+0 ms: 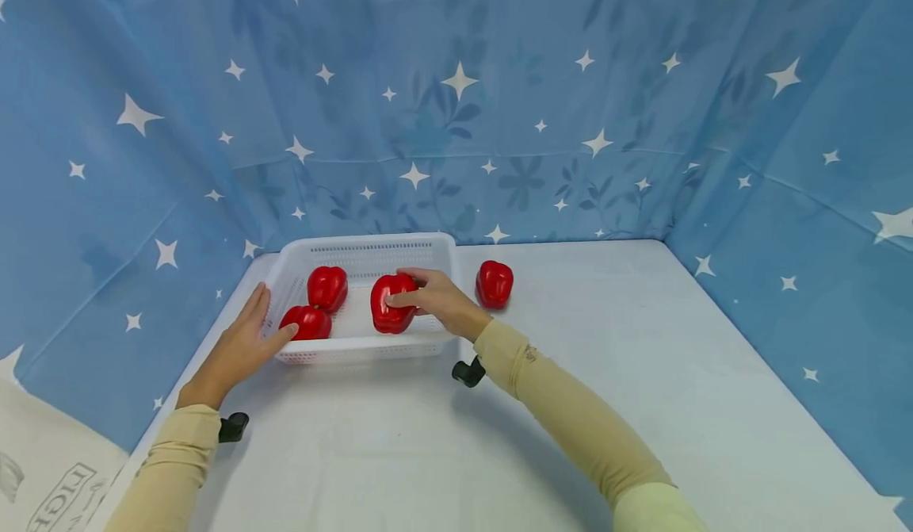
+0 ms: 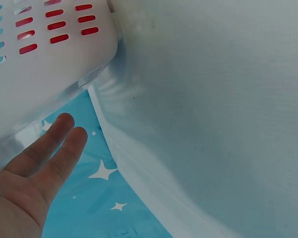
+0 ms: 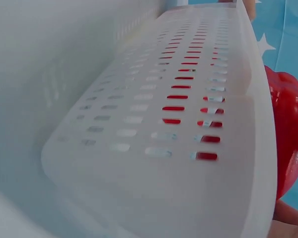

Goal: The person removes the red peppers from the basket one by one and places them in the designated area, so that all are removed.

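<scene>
A white slotted plastic basket stands on the table at centre left. My right hand holds a red bell pepper between thumb and fingers, over the basket's right half. In the right wrist view that pepper shows above the basket rim. Two more bell peppers lie inside at the left, one farther back and one nearer. My left hand is at the basket's left end, its thumb over the near corner. Its fingers stretch out straight beside the basket's outer wall.
Another red bell pepper lies on the white table, just right of the basket. Blue curtains with white stars hang behind and along both sides. Printed pale cloth shows at the lower left.
</scene>
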A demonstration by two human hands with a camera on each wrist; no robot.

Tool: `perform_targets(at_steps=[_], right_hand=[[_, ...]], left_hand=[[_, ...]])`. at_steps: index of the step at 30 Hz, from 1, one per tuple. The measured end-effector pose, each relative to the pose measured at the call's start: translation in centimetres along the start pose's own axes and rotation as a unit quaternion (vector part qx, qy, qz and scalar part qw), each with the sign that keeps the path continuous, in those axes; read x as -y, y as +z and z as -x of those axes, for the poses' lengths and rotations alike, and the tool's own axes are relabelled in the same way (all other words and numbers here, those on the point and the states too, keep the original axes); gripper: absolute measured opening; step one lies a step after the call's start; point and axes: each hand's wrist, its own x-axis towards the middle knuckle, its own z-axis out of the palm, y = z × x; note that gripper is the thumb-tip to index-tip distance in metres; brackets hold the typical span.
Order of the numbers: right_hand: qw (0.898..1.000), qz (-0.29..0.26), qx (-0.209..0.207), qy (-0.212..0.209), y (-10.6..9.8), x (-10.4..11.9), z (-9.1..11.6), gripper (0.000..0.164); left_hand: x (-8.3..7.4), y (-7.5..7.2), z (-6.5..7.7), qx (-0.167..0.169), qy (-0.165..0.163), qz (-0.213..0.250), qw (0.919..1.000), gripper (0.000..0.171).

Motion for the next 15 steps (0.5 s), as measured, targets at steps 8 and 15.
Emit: perform_targets(at_steps=[8,15], right_hand=[[1.0,-0.004,-0.019,-0.001,-1.6,0.1,0.7,0.079],[1.0,-0.019,-0.007,-0.009,-2.5,0.4,1.5,0.079]], left_hand=[[0.1,-0.3,0.0,-0.001,0.004,0.003,1.0,0.106],[0.3,-0.1,-0.1,0.0,0.01,0.005,0.9999,0.105]])
